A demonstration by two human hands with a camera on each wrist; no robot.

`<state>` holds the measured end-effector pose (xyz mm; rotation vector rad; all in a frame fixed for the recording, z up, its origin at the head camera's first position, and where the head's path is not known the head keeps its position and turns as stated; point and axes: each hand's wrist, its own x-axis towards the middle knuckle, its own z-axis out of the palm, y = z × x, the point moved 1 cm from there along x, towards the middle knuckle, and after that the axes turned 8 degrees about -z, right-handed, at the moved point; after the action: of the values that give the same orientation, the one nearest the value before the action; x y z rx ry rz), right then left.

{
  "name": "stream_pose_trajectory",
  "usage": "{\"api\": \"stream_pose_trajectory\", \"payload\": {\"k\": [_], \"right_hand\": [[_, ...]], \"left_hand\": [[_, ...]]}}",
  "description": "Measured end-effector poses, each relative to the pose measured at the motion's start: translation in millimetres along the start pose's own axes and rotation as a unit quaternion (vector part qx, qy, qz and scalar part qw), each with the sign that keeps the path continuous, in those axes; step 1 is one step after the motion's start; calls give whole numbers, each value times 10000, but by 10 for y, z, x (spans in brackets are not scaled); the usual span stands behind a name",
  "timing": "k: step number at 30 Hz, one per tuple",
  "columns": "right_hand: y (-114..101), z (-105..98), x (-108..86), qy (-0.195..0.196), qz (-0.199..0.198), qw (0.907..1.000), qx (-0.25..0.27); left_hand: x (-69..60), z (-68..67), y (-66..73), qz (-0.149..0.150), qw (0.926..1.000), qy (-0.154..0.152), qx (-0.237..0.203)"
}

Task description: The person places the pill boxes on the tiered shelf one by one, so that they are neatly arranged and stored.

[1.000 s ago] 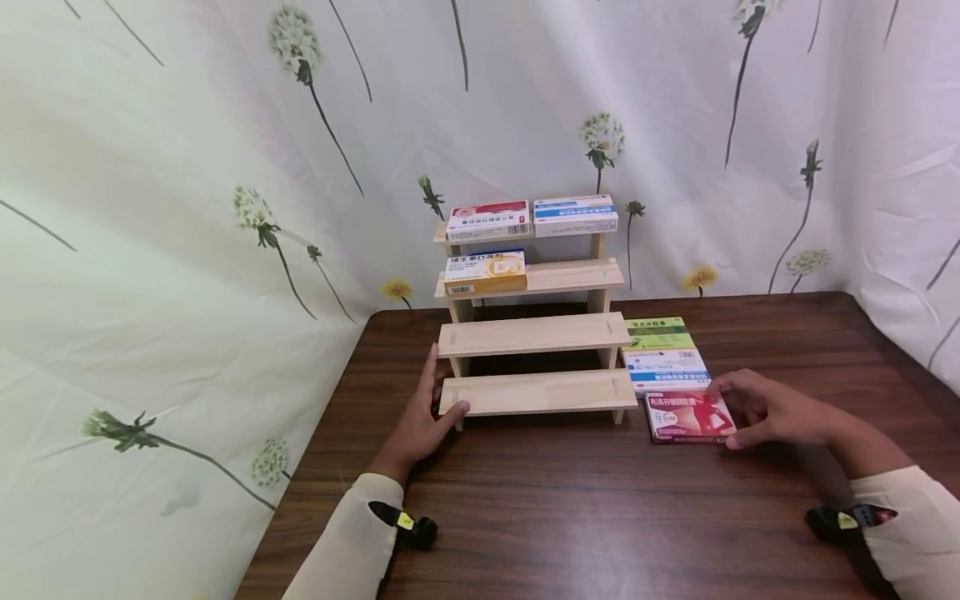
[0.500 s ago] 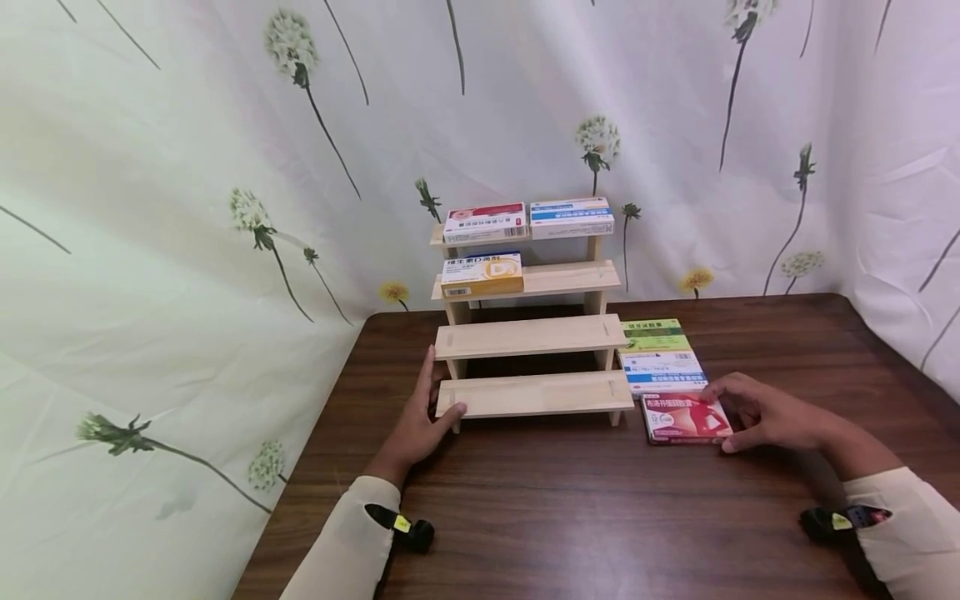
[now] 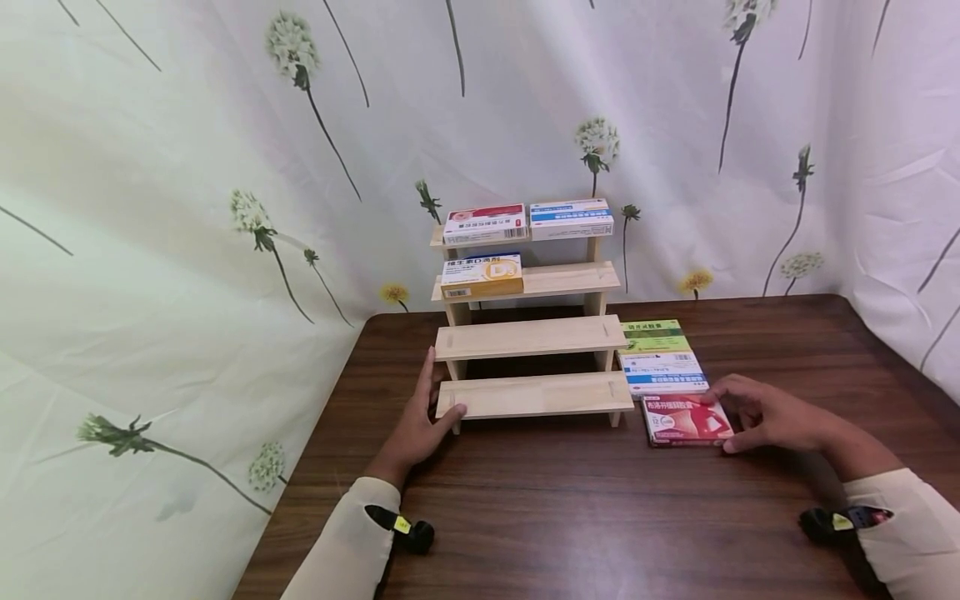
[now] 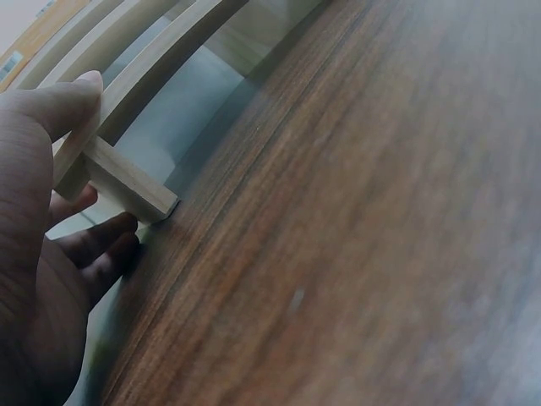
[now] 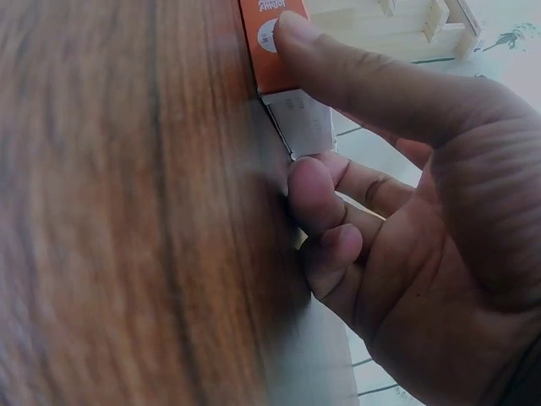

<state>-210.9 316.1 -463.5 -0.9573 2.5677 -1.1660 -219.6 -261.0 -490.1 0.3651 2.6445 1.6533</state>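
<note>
A four-tier wooden display rack [image 3: 531, 336] stands on the table. My left hand [image 3: 417, 421] grips the left end of its lowest shelf; in the left wrist view, the thumb [image 4: 72, 103] lies over the shelf edge, with other fingers beside the leg. To the rack's right, a red medicine box [image 3: 684, 419] lies flat. My right hand [image 3: 780, 417] pinches its right end, thumb at the near corner and a finger at the far one. The right wrist view shows the thumb [image 5: 338, 72] against the box's orange-red face; the fingertips behind are partly hidden.
Behind the red box lie a white-and-blue box [image 3: 663, 371] and a green box [image 3: 655, 335]. Red-and-white [image 3: 486, 223] and blue-and-white [image 3: 572, 218] boxes sit on the top tier, a yellow vitamin D box [image 3: 482, 276] on the tier below. A flowered curtain [image 3: 487, 125] surrounds the brown table [image 3: 540, 517].
The head view has shifted slightly. Both hands keep their hold, the left on the rack and the right on the red medicine box, which has barely moved.
</note>
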Motion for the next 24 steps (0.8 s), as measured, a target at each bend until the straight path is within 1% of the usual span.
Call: {"api": "stream_pose_trajectory", "payload": {"k": [4,7,11,18,24], "right_hand": [[-2,-16,-3,-6,15,10000,-32],[9,-28,-7,-31,135,9999,67],[16,-37,-18,51,212,9996,158],[4,-69,-31,37,205,9995,245],[-8,-95,-47,106,173,9996,221]], "left_hand": [[1,-5,8,-2,10000,8,1],[-2,-7,10,13,10000,9,3],[3,-3,3,51,10000,3,-7],[2,-3,-13,25,10000,-13,-35],[0,-7,-25,45,10000,-19,-18]]}}
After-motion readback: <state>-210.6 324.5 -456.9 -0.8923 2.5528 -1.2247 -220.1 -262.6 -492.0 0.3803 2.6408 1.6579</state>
